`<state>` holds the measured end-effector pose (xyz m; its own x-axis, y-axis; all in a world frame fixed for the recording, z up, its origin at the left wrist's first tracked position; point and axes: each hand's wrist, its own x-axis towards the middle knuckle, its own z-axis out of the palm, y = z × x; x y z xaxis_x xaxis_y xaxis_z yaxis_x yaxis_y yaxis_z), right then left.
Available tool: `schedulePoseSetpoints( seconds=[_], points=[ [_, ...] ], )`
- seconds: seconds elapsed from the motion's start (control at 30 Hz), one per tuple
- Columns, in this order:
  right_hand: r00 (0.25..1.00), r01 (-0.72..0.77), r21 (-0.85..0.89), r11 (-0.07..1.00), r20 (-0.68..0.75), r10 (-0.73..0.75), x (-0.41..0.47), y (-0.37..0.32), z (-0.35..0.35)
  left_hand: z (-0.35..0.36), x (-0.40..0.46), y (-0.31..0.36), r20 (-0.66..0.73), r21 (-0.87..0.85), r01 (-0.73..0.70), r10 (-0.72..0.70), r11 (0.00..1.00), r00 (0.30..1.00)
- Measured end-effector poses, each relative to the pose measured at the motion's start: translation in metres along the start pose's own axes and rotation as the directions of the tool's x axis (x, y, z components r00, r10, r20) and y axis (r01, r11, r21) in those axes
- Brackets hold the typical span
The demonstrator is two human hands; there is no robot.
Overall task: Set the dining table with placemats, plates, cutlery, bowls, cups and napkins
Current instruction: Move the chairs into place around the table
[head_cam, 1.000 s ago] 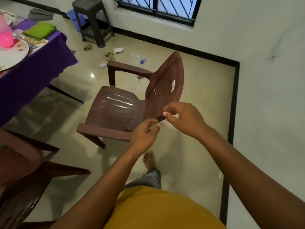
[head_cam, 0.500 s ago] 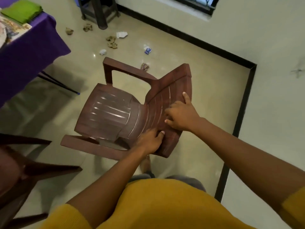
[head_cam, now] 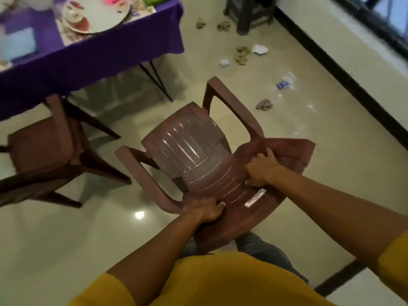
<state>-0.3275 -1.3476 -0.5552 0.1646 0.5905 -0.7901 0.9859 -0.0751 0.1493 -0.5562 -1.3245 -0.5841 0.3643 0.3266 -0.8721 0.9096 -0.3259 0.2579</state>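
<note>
— Head view first: what is sitting nearest?
— A yellow shirt (head_cam: 220, 281) is filling the bottom edge, with both forearms reaching forward from it.
— And each grip?
— The left hand (head_cam: 204, 212) is curling its fingers round the lower edge of a brown plastic chair (head_cam: 194, 146), clamping on its backrest. The right hand (head_cam: 261, 168) is gripping the backrest higher up, fingers hooked into its slats.
— What is lying beyond?
— A second brown chair (head_cam: 50, 149) is standing to the left, half under the tabletop (head_cam: 110, 51) draped in purple cloth. A plate (head_cam: 103, 16) is resting on a placemat (head_cam: 72, 35) there. Paper scraps (head_cam: 259, 49) are littering the floor (head_cam: 287, 151) farther off, near a dark stool (head_cam: 247, 16).
</note>
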Motion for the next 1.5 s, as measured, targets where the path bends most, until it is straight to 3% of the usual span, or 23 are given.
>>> schedulePoseSetpoints(
  seconds=[0.13, 0.2, 0.3, 0.43, 0.53, 0.7, 0.9, 1.2, 1.5],
  points=[
    [1.0, 0.013, -0.104, 0.994, -0.023, -0.015, 0.011, 0.026, -0.011, 0.025, 0.021, -0.013, -0.059, -0.149, 0.184, -0.194, 0.972, 0.979],
    [0.997, -0.037, -0.13, 0.991, -0.076, 0.027, 0.013, 0.04, -0.017, 0.048, 0.056, -0.042, -0.131, -0.25, 0.294, -0.333, 0.922, 0.934],
    [0.977, -0.155, -0.017, 0.988, -0.154, 0.151, 0.014, 0.062, -0.026, 0.028, 0.013, -0.018, -0.153, -0.358, 0.456, -0.533, 0.815, 0.832],
    [0.978, -0.145, 0.126, 0.981, -0.131, 0.161, 0.004, 0.083, -0.039, 0.009, -0.043, 0.009, -0.125, -0.455, 0.468, -0.574, 0.758, 0.809],
    [0.98, -0.158, 0.21, 0.965, -0.089, 0.18, -0.001, 0.085, -0.043, 0.017, -0.044, 0.006, -0.153, -0.554, 0.518, -0.691, 0.652, 0.706],
    [0.975, -0.215, 0.468, 0.857, 0.051, 0.217, 0.003, 0.09, -0.044, 0.02, -0.049, 0.006, -0.149, -0.601, 0.489, -0.69, 0.632, 0.709],
    [0.975, -0.148, 0.474, 0.868, -0.076, 0.209, 0.011, 0.087, -0.053, 0.001, -0.053, -0.013, -0.213, -0.55, 0.484, -0.675, 0.68, 0.707],
    [0.973, -0.142, 0.542, 0.828, -0.076, 0.217, 0.031, 0.041, -0.091, -0.053, -0.05, -0.08, -0.288, -0.544, 0.475, -0.686, 0.692, 0.668],
    [0.958, -0.158, 0.624, 0.766, -0.093, 0.273, 0.074, -0.027, -0.165, -0.146, -0.033, -0.179, -0.318, -0.512, 0.436, -0.635, 0.74, 0.704]
  ],
)
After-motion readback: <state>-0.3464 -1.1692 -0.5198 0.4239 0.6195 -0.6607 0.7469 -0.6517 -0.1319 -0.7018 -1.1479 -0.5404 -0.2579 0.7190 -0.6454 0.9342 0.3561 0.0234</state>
